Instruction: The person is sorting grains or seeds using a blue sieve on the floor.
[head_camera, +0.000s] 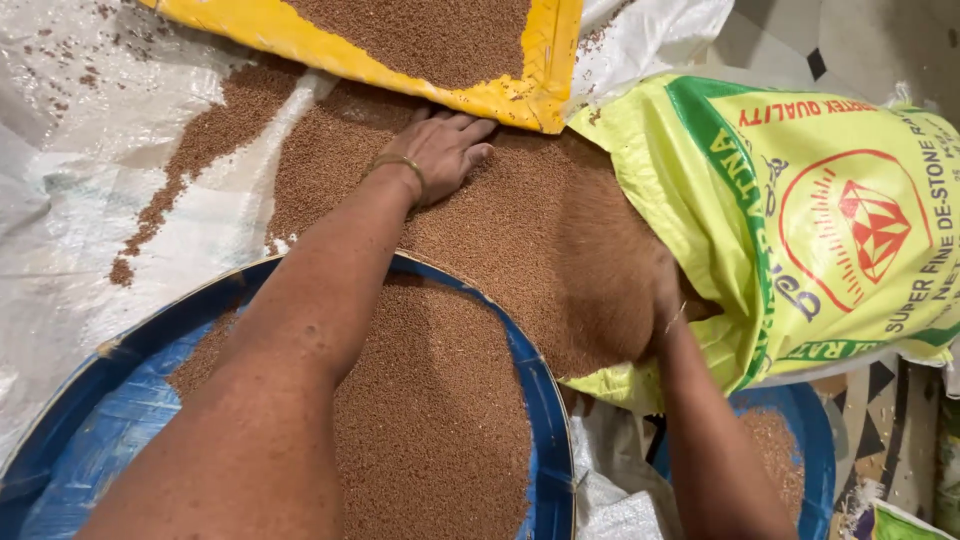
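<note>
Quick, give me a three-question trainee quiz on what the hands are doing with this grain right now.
1. True or false: the left hand lies flat on the brown grain heap.
2. Where is the right hand? A) on the blue round tray B) at the mouth of the green-yellow sack C) on the yellow sack
3. What does the left wrist wear?

Key: 1 true; 2 B; 3 a thin bangle.

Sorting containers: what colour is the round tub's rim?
Blue, in the head view: the tub's rim, below the left hand.
</note>
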